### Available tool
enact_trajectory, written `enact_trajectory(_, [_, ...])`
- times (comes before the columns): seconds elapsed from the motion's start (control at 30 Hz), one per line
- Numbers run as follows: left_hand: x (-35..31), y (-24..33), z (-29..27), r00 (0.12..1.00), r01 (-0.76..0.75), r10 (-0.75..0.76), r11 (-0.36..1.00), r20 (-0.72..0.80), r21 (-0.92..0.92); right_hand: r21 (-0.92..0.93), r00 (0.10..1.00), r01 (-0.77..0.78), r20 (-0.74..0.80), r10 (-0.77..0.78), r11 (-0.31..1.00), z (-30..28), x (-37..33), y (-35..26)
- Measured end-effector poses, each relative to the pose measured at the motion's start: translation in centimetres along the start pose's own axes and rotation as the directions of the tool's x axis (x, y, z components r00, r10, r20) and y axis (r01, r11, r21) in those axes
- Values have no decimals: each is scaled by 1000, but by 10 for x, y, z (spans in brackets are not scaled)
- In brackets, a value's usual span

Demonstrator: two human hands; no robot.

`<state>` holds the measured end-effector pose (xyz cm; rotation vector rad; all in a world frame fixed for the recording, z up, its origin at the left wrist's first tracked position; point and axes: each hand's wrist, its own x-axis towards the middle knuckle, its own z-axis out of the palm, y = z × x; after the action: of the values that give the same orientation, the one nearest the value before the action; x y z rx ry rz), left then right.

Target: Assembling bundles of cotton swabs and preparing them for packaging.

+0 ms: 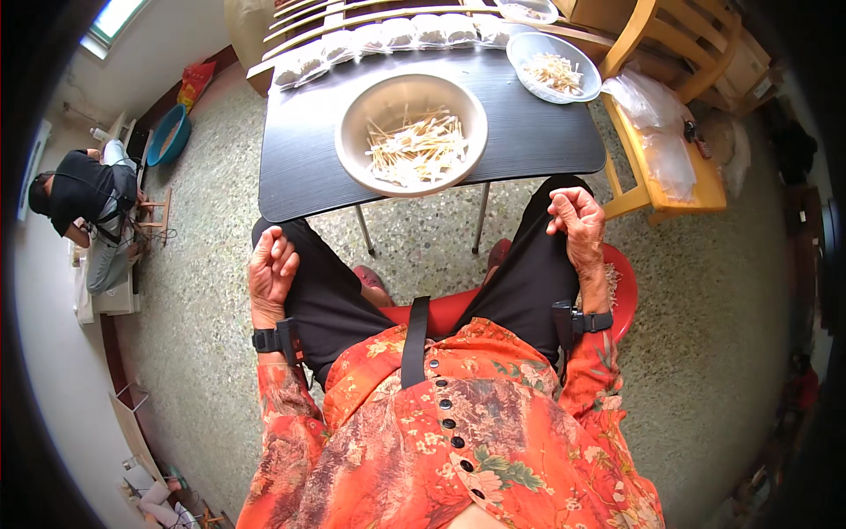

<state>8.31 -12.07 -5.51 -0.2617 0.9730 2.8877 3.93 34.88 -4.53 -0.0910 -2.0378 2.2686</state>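
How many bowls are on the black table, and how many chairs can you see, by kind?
Large tan bowl of sticks: 1
Clear bowls: 2
Wooden chair: 1
Red stool: 1
Total: 5
Both hands, left hand and right hand, rest on the knees, holding nothing I can make out.

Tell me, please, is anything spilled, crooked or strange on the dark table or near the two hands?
Nothing stands out. The sticks lie inside the large bowl and the smaller clear bowl, none spilled on the dark table. The left hand and right hand rest on the knees, holding nothing visible.
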Motion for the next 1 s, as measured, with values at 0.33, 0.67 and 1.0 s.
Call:
enact_trajectory(0.33, [-1, -11, 10, 987, 0, 12, 997, 160, -79, 10, 998, -29, 49, 28, 1000, 14, 0, -7])
enact_trajectory(0.67, [6, -24, 32, 977, 13, -19, 999, 211, 32, 97, 997, -64, 40, 60, 993, 23, -2, -10])
enact_trajectory(1.0, [3, -33, 55, 944, 56, -108, 983, 311, 172, 39, 983, -126, 141, 120, 991, 48, -2, -24])
